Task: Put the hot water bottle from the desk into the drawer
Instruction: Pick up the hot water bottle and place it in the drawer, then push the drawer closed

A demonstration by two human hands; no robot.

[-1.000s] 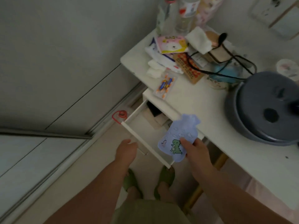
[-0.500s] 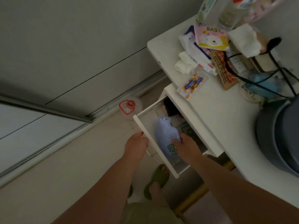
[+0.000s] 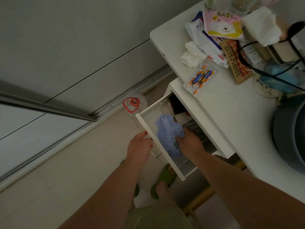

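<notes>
Where dark clutter crowds it, hot water bottle (image 3: pixel 166 129) in drawer (image 3: pixel 158 142).

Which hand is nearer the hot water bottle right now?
Right. The right hand rests on the hot water bottle inside the drawer; the left hand holds the drawer front outside.

The hot water bottle (image 3: pixel 166 131) lies flat inside the open drawer (image 3: pixel 159 146), pale blue, close behind the drawer's front panel. The right hand (image 3: pixel 189 141) is down in the drawer, fingers resting on the bottle's near half over its green print. The left hand (image 3: pixel 140 147) wraps the metal handle (image 3: pixel 154 154) on the outside of the front panel. Dark and white items sit at the drawer's back end, under the desk (image 3: pixel 231 113) edge. On the desk, a clear pack of batteries (image 3: pixel 200 77) lies at the front edge, and a grey pot (image 3: pixel 290 138) is at the right.
</notes>
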